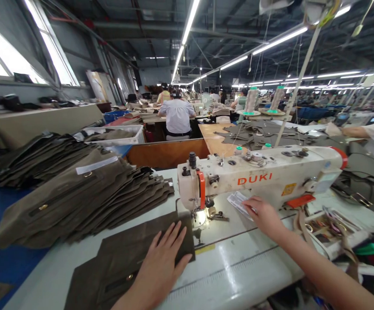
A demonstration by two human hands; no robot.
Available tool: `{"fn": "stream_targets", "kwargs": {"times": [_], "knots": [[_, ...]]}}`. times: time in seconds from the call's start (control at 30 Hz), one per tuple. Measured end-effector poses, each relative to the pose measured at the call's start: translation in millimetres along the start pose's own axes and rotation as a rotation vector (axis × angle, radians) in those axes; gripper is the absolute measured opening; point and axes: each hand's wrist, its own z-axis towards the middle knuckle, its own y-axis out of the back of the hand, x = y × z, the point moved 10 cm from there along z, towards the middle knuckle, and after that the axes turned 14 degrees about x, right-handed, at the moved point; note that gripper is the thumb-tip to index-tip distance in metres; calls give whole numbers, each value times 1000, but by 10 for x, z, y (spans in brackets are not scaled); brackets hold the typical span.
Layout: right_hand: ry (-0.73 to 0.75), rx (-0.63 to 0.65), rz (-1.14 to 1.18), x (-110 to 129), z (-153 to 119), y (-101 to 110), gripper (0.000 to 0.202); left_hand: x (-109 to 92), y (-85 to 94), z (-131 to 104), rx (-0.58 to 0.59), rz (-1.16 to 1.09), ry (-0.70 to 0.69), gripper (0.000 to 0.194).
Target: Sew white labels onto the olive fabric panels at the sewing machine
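My left hand (163, 262) lies flat, fingers spread, on a dark olive fabric panel (109, 258) that rests on the pale sewing table. The panel's right edge is just below the needle area of a white sewing machine (261, 172). Over the machine bed, my right hand (261, 213) has its fingers closed at the edge of a small white printed slip (238, 202). A lit presser foot (200, 215) stands between the two hands, left of the slip. Metal fittings show on the panel near my left wrist.
Stacked olive fabric pieces (86, 193) fan out at the left. A tray of small parts (331, 228) sits at the right. Thread cones (250, 101) stand behind the machine. A person (177, 115) sits ahead, and another person's arm (355, 131) shows at right.
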Motion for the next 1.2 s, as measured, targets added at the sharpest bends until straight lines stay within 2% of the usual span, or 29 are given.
{"fn": "stream_targets", "kwargs": {"times": [0.07,0.13,0.27,0.47,0.73,0.87,1.07,1.2], "knots": [[-58,69,-24,-169,75,-9,27,2,17,-5,-16,-2,-4,57],[-64,124,-26,-215,126,-45,23,6,23,-5,-21,-2,-8,57],[-89,190,-33,-231,191,-102,20,17,18,-1,-14,-1,-3,57],[-101,227,-47,-229,212,-76,23,20,14,2,-11,19,2,56],[-83,295,-69,-254,253,-75,21,42,1,5,-62,39,-17,56],[-96,306,-111,-217,262,-67,19,43,0,8,-43,45,-11,56],[-122,264,-184,-160,230,-113,23,31,30,2,-76,44,-25,56],[-127,242,-180,-181,221,-108,22,30,17,13,-53,50,-15,57]]}}
